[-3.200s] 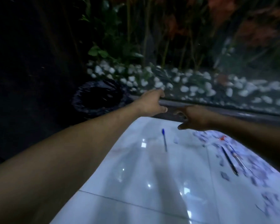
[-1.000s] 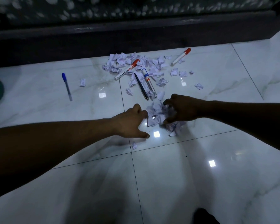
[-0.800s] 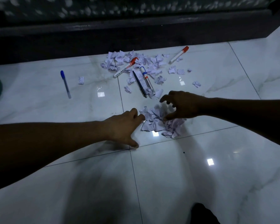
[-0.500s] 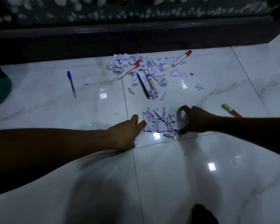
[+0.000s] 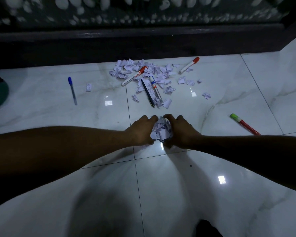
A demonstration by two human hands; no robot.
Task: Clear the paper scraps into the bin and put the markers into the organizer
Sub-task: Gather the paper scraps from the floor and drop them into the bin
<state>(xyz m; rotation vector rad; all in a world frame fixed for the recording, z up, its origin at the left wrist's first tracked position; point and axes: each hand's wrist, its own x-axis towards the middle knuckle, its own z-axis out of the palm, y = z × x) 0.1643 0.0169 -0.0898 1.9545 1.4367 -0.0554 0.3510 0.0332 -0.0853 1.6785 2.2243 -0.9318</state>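
Two hands, left hand [image 5: 140, 130] and right hand [image 5: 181, 130], cupped on the floor [image 5: 178, 194], fingers curled round a bunched clump of scraps [image 5: 161, 130]. Likely to shed loose bits on lifting. Farther off, a larger scrap pile [image 5: 143, 71] tangled with red-capped markers [image 5: 134, 76]; easy to scoop a marker binward.

Both forearms extended forward, converging. Left hand [image 5: 142, 130] and right hand [image 5: 179, 130] cupped facing each other, fingers curled; thumbs apparently low, poorly lit.
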